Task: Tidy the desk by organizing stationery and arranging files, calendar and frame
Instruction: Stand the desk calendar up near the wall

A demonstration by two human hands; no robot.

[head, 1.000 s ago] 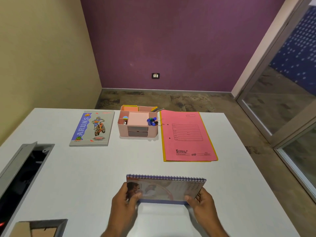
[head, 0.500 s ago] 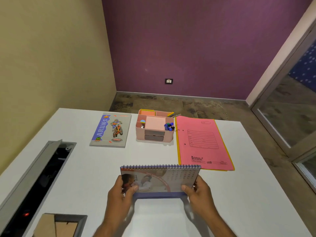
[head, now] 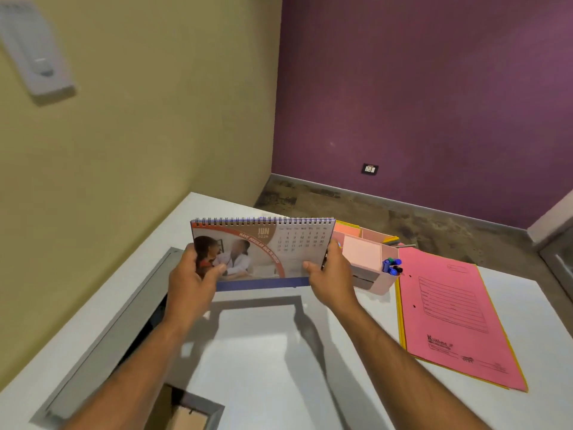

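white desk top (head: 263,383) under everything, and above it the spiral-bound desk calendar (head: 263,248) is up in the air, showing the june page, face toward the wearer. left hand (head: 190,282) grasps its left end, thumb across the photo, fingers behind; right hand (head: 331,279) grasps the right end the same way. a two-handed hold at the short ends keeps the tent-shaped stand from folding or swinging, and the shadow on the desk below says it is clear of the surface, not resting.

where's it headed? my read: the far left part of the desk, since the right is taken. the pink stationery organizer (head: 369,268) sits just beside the right hand, its markers (head: 392,266) poking up at the near corner, and the pink file folder (head: 455,318) lies flat on a yellow one further right, square and settled.

room to move: the open cable tray (head: 102,333) runs along the left, a long gap to stay away from, or the stand's foot could tip in. the grey picture frame (head: 198,411) lies face down at the near edge, back showing, not yet stood up. bare desk stretches between tray and organizer, a fair landing strip. the far desk edge is close behind the calendar, so not too deep.
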